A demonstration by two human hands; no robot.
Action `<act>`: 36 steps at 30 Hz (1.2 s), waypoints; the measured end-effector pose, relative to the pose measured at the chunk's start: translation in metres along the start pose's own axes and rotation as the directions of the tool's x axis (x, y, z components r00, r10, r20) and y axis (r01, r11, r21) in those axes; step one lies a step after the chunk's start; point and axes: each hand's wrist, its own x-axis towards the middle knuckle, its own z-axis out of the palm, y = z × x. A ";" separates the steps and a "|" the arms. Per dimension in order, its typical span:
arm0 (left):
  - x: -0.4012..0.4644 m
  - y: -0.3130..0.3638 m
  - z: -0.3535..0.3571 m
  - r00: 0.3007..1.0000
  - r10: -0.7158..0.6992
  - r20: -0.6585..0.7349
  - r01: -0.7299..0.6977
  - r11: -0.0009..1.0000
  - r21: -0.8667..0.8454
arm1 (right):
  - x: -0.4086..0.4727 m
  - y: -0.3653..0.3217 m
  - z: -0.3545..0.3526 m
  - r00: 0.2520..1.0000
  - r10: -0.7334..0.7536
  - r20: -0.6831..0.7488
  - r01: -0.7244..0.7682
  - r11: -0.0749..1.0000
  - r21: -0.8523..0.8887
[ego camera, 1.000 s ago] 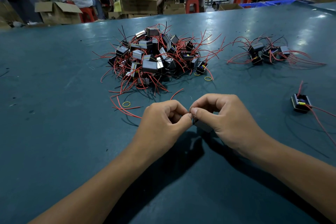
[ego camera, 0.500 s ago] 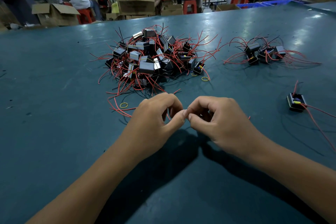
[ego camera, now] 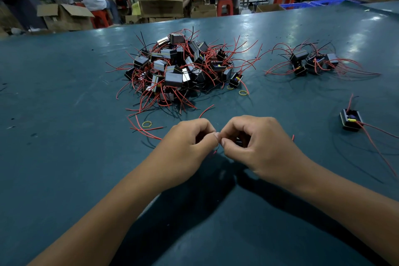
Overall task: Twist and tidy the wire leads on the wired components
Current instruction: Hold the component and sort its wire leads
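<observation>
Two hands: left hand and right hand meet thumb to thumb low over the table, fingers curled.
Grip: both pinch a thin wire lead between them.
Cardboard boxes: contents not visible.
Component piles: one big heap, one small cluster, one single component at right.
Loose yellow rings: three.

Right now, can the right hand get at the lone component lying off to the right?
Probably yes, once freed: the right hand pinches a wire lead with the left hand, but bare table lies between it and the lone component.
</observation>
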 end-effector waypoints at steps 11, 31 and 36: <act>0.000 0.008 -0.001 0.990 -0.139 -0.016 0.136 0.982 -0.129 | -0.001 -0.004 -0.001 0.996 -0.087 0.003 0.087 0.990 -0.109; -0.004 -0.004 -0.035 0.879 0.477 -0.015 -0.454 0.846 0.278 | 0.000 -0.004 -0.006 0.986 -0.163 0.027 0.163 0.987 0.010; -0.002 -0.003 -0.029 0.836 0.548 -0.023 -0.507 0.788 0.349 | -0.001 -0.004 -0.007 0.989 -0.147 0.030 0.144 0.987 0.071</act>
